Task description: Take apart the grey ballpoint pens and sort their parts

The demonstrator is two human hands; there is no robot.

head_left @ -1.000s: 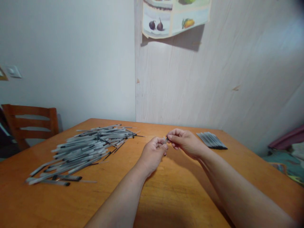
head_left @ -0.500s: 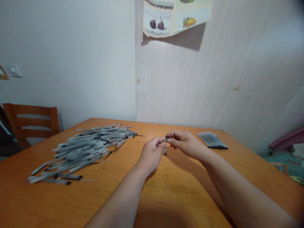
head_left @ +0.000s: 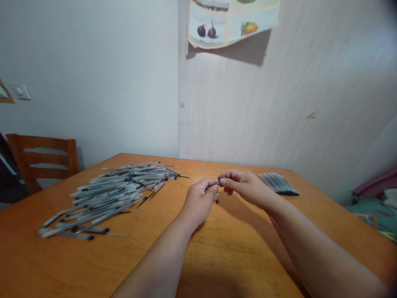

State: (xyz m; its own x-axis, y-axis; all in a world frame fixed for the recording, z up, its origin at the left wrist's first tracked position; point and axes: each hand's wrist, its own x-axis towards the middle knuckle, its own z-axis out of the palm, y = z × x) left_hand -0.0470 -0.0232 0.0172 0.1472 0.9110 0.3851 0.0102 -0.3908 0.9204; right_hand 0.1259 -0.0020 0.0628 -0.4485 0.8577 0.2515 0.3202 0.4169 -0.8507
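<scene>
My left hand (head_left: pixel 200 200) is closed in a pinch on a pen over the middle of the table; fingers cover most of the pen. Facing it, my right hand (head_left: pixel 243 186) pinches the small dark end (head_left: pixel 219 181) of the same pen between thumb and forefinger. Just below the fingertips shows a short clear piece with a black end (head_left: pixel 217 200); whether it is held or lies on the table I cannot tell. To the left spreads a loose pile of clear pens and thin dark refills (head_left: pixel 124 186).
On the right of the wooden table (head_left: pixel 161 256), a neat row of clear pens with black ends (head_left: pixel 279 184) lies side by side. A wooden chair (head_left: pixel 43 157) stands beyond the left edge. Behind is a wall with a fruit poster (head_left: pixel 232 25). Cloth (head_left: pixel 378 182) shows at far right.
My right fingertips have shifted slightly and now cover more of the pen's dark end. My left hand keeps its pinch. The whole view has moved a little.
</scene>
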